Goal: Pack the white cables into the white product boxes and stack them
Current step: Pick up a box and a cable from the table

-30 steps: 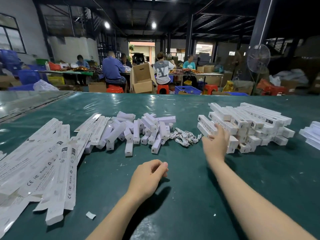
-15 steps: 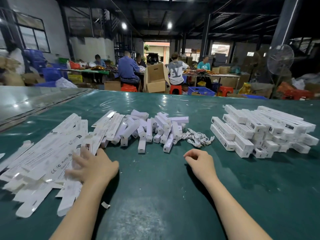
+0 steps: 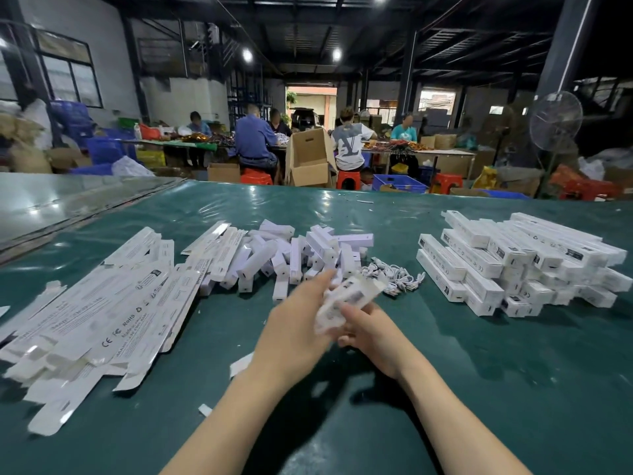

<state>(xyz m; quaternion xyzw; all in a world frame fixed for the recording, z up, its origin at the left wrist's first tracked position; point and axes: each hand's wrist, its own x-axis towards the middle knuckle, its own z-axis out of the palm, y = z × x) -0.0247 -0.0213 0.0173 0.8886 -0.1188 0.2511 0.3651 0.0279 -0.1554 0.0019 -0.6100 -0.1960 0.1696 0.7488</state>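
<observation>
Both hands meet at table centre on one white box (image 3: 346,299), motion-blurred; it looks flat or only part-opened, can't say which. R hand (image 3: 375,335) grips its near end, thumb on top and fingers curled under; L hand (image 3: 296,325) is against its left side w/ fingers reaching fwd, but blur hides whether they curl round it or just lie along it, so can't tell. The box's long axis runs diagonally, near end low by the R thumb, far end up and to the right.

That far end points almost straight at the white cables (image 3: 394,275), a loose tangle on the green table (image 3: 513,389) just beyond the hands and slightly right; so the R hand is the nearer one for a cable pick, a short reach fwd, while the L could keep the box; that's a judgement.

Finished stack (image 3: 513,262) sits well apart to the right, again on the R hand's side, boxes mostly lying w/ long axes running away and to the left. Flat box blanks (image 3: 102,313) fan out at left, nearer the L hand; a heap of short white cartons (image 3: 298,252) lies between blanks and cables, just behind the hands.

Step in hand, as I read it: opening the box before a cable goes in; no cable is in either hand.
</observation>
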